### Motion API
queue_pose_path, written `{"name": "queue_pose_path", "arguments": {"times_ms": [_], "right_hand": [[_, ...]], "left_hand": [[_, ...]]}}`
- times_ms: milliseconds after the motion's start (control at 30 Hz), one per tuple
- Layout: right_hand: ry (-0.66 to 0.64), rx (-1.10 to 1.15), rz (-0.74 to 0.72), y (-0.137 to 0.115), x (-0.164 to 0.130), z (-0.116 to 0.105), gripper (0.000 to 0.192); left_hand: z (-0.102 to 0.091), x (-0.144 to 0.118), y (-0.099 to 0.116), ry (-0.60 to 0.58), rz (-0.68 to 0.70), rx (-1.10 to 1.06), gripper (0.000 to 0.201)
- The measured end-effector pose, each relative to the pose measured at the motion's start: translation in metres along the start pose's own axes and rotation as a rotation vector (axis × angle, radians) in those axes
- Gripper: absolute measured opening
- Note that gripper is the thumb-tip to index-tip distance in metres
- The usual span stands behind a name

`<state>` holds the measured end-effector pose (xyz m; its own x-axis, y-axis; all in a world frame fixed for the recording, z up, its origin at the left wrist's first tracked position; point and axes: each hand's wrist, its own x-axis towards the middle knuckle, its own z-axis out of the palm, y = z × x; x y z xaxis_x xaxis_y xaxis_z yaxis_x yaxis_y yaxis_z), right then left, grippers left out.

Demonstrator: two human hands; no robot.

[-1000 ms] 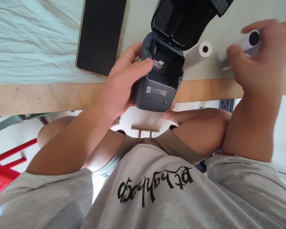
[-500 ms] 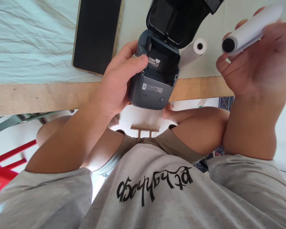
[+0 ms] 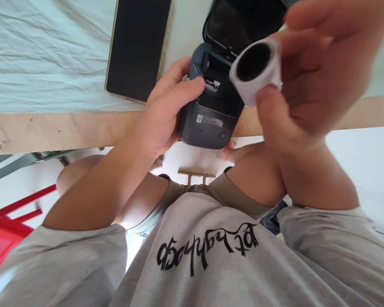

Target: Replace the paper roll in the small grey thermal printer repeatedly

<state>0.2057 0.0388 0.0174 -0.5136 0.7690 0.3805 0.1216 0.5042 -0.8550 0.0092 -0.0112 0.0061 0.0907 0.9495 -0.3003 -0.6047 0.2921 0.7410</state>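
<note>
My left hand [image 3: 173, 98] is closed around the left side of a dark blue-grey label printer [image 3: 208, 128], its thumb on the rim of the paper compartment. The printer's black lid [image 3: 240, 25] stands open at the far side, and a torn label shows inside the bay. My right hand [image 3: 320, 72] grips a white paper roll [image 3: 249, 87] between thumb and fingers. The roll's dark hollow end faces the printer, just over the compartment's right edge. The hand and roll cover part of the lid and of the tabletop behind.
A black tablet [image 3: 139, 47] with a pale edge lies left of the printer on the light green cloth [image 3: 48, 51]. The wooden table edge [image 3: 51, 130] runs across in front. My legs are below it; a red chair [image 3: 6, 238] stands at lower left.
My right hand has brought the paper roll leftward to the printer and turned its end toward the bay. The second white roll on the table is now hidden. The printer appears slightly further right.
</note>
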Motion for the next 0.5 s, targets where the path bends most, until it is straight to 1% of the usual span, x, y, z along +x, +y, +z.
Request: {"name": "queue_pose_path", "arguments": {"times_ms": [67,133,200,300,400,500], "right_hand": [[0.014,-0.206,-0.12,-0.008,0.002,0.006,0.041],[0.002,-0.405,-0.145,-0.013,0.005,0.007,0.041],[0.0,-0.517,-0.138,-0.015,0.007,0.006,0.04],[0.014,-0.534,-0.142,-0.011,0.01,0.006,0.028],[0.033,-0.559,-0.238,-0.002,0.011,0.007,0.015],[0.078,-0.553,-0.245,0.003,0.01,0.01,0.011]], "left_hand": [[0.001,-0.002,0.0,-0.005,-0.01,0.036,0.026],[0.003,-0.004,0.001,-0.01,-0.014,0.068,0.027],[0.005,-0.006,0.003,0.003,-0.008,0.074,0.03],[0.009,-0.009,0.006,0.031,-0.013,0.045,0.03],[0.011,-0.011,0.009,0.06,-0.03,0.023,0.025],[0.006,-0.008,0.006,0.02,-0.021,-0.023,0.027]]}}
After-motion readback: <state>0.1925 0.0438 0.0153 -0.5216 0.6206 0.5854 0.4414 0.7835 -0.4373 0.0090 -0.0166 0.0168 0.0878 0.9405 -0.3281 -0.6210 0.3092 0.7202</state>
